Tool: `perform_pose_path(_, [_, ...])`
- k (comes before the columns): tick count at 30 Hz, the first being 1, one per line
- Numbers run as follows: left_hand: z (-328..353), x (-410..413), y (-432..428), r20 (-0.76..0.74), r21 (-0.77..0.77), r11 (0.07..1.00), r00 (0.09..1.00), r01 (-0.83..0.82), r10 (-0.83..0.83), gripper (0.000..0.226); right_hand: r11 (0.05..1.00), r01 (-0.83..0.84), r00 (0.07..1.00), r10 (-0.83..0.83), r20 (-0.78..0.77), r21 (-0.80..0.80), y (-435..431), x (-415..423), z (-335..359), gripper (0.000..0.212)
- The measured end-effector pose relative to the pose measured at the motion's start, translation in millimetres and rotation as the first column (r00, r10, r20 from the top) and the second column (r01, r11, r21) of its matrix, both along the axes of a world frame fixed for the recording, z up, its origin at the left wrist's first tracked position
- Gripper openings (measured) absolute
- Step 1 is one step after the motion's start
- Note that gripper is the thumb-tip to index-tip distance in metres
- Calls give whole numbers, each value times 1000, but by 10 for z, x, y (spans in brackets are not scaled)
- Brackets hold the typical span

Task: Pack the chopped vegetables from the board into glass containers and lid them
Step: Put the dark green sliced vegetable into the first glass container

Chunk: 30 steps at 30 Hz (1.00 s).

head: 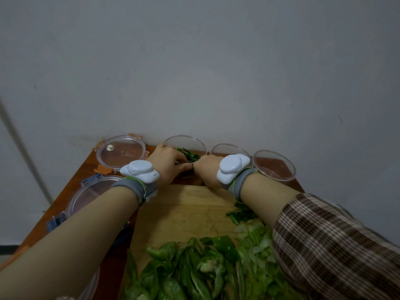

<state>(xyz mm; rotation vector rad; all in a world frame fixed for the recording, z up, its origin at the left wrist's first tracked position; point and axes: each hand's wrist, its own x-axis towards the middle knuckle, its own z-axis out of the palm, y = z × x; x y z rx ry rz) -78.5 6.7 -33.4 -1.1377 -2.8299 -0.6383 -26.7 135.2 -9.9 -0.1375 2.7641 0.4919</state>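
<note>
Beyond the board's [184, 213] far-left corner lies an orange-clipped lid [121, 152]; a blue-clipped lid [93, 195] lies just left of the board. Past the board's far edge, the left hand [166, 165] curls round the near wall of a glass container [184, 146] holding a few chopped green pieces. The right hand [207, 169] meets it at the same rim, but its fingers are hidden, so I cannot tell its grasp. Two empty containers [275, 165] stand beyond the board's far-right corner. On the board's near end lie pepper pieces [184, 267], with pale chopped leaves [255, 245] to their right.
</note>
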Motion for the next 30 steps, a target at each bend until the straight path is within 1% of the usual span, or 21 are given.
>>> perform_pose_path(3, [-59, -45, -24, 0, -2, 999, 999, -39, 39, 30, 1000, 7, 1000, -7, 1, 4, 52, -35, -44, 31])
perform_pose_path(11, [-99, -109, -29, -79, -7, 995, 992, -103, 102, 31, 999, -19, 999, 17, -36, -29, 80, -65, -74, 35])
perform_pose_path(15, [-117, -145, -47, -71, 0, 994, 992, -107, 106, 33, 999, -13, 1000, 12, -20, -35, 82, -117, -103, 33])
perform_pose_path(22, [-117, -177, -36, -56, -1, 991, 990, -132, 132, 34, 999, -10, 1000, 9, -19, -53, 53, -153, -137, 37])
perform_pose_path(24, [-113, -180, -42, -47, 1, 991, 990, -131, 131, 34, 997, -10, 1000, 8, -24, -79, 43, -125, -108, 36])
perform_pose_path(26, [-98, -187, -51, -36, -15, 992, 992, -122, 121, 35, 984, 7, 998, -18, -58, -179, 67, -66, -5, 28])
perform_pose_path(28, [-86, -182, -63, -37, -4, 992, 991, -126, 126, 35, 929, 49, 989, -96, -111, -366, 121, 3, 178, 11])
perform_pose_path(29, [-81, -168, -64, -38, 26, 990, 989, -139, 140, 37, 861, 75, 976, -168, -142, -503, 166, 28, 272, 7])
perform_pose_path(30, [-79, -159, -62, -24, 66, 984, 986, -166, 168, 39, 759, 90, 953, -253, -165, -644, 213, 28, 354, 8])
